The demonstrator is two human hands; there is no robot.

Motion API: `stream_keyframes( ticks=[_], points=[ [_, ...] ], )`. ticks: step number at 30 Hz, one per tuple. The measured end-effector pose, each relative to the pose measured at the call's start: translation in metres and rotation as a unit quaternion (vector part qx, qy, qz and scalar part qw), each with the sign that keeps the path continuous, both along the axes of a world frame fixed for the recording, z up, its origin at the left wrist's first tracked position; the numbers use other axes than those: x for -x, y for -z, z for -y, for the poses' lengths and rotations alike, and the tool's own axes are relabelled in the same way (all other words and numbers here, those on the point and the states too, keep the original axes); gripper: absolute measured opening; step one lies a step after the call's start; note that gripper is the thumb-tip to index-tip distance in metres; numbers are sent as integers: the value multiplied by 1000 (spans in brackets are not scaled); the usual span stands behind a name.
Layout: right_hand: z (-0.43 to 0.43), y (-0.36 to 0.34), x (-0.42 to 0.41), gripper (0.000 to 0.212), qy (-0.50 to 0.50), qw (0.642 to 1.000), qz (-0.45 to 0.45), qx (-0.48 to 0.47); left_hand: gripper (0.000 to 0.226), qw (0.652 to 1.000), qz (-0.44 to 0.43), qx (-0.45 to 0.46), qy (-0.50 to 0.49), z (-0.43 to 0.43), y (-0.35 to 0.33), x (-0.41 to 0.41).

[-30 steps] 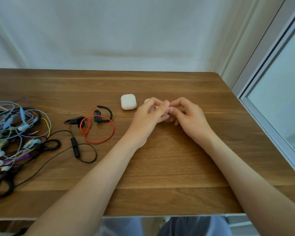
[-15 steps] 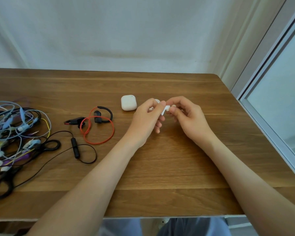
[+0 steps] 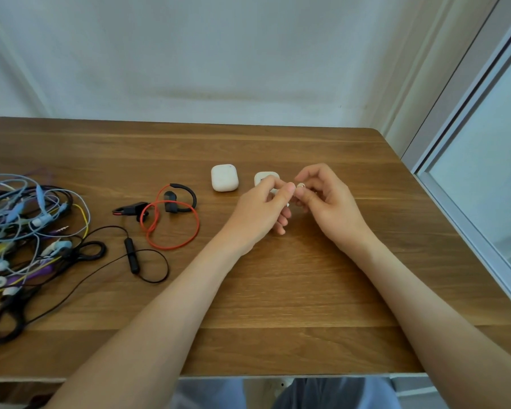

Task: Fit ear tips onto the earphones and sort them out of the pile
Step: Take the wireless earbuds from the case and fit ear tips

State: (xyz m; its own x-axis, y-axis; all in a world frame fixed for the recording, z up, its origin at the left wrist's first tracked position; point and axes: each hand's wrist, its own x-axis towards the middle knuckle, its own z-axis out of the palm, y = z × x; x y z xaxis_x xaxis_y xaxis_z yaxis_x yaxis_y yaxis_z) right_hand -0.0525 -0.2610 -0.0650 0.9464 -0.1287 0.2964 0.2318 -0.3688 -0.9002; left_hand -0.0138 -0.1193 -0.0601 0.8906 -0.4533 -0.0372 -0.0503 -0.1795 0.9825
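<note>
1. Earbud (image 3: 275,191): small, white, held just above the tabletop (image 3: 278,305) between the two hands, near the two cases. It is mostly hidden by the fingers.
2. Ear tip (image 3: 301,185): pale and ring-shaped, at the right-hand fingertips, touching or just beside the earbud. Whether it is seated cannot be told.
3. Left hand (image 3: 263,211): fingers curled, thumb and forefinger pinched on the earbud.
4. Right hand (image 3: 331,202): fingers curled, pinching the ear tip.
5. White case (image 3: 224,178): lid down, on the tabletop. A second case (image 3: 266,176) sits partly behind the left hand.
6. Red ear-hook set (image 3: 171,222) and black neckband set (image 3: 132,255): lying apart from the pile (image 3: 18,231), a tangle of coloured cords at the left edge.
7. Risks, as judged:
   - The tip is soft and tiny. A push off-axis would likely fold its skirt or seat it crooked, so it may drop off later.
   - Too tight a pinch could make it spring out, bounce and roll off the near or right edge.
   - The fingers hide the joint, so a half-seated tip may pass unnoticed.
   - An earbud set down loose could be mistaken for an unfinished one.
</note>
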Motion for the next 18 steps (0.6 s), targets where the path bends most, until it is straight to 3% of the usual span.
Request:
stream_keyframes(
  ticks=[4, 13, 18],
  points=[
    [1, -2, -2, 9, 6, 998, -5, -55, 18, 998, -44, 40, -25, 1, -2, -1],
    [4, -1, -3, 18, -41, 995, -41, -79, 7, 988, -84, 130, -17, -3, 0, -3],
    [6, 1, -4, 21, -47, 994, -55, -86, 11, 984, -107, 145, -5, -3, 0, -4]
  ],
)
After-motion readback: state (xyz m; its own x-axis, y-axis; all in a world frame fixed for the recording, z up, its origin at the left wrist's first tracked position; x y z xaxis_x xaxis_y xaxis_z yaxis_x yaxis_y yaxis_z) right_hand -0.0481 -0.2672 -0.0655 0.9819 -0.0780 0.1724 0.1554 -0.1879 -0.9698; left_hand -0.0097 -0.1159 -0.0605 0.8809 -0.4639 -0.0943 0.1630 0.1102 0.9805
